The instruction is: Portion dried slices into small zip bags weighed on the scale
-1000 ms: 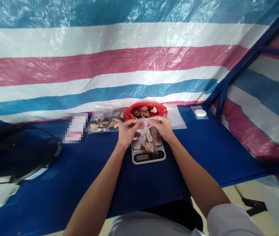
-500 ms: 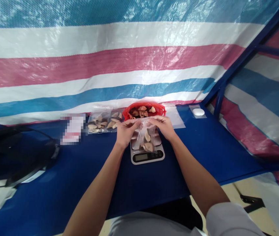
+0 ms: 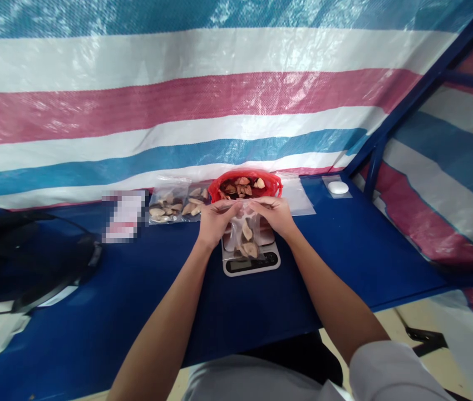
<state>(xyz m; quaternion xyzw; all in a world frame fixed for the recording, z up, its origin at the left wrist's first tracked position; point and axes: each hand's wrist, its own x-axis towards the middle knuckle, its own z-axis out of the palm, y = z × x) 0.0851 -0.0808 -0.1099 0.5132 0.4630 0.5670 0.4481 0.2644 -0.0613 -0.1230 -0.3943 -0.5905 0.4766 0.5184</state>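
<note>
My left hand (image 3: 216, 221) and my right hand (image 3: 275, 214) both pinch the top edge of a clear zip bag (image 3: 236, 234), thumbs close together. A few pale brown dried slices (image 3: 250, 249), which look like mushroom pieces, lie at the bottom of the bag. Directly beneath it is a white kitchen scale (image 3: 252, 269) with a dark display panel; whether the bag rests on the scale, I cannot tell. Just behind my hands, an open red bag (image 3: 279, 186) holds more brown pieces.
Two filled clear bags (image 3: 165, 209) lie left of the red bag. Flat clear bags (image 3: 301, 200) are at its right, and a white oval object (image 3: 338, 187) lies farther right. Black gear (image 3: 31, 262) occupies the left of the blue table (image 3: 144, 301). Striped sheeting (image 3: 178, 106) hangs behind.
My thumbs have come closer together along the bag's top edge. The bag of slices has shifted slightly. The camera view has tilted a little.
</note>
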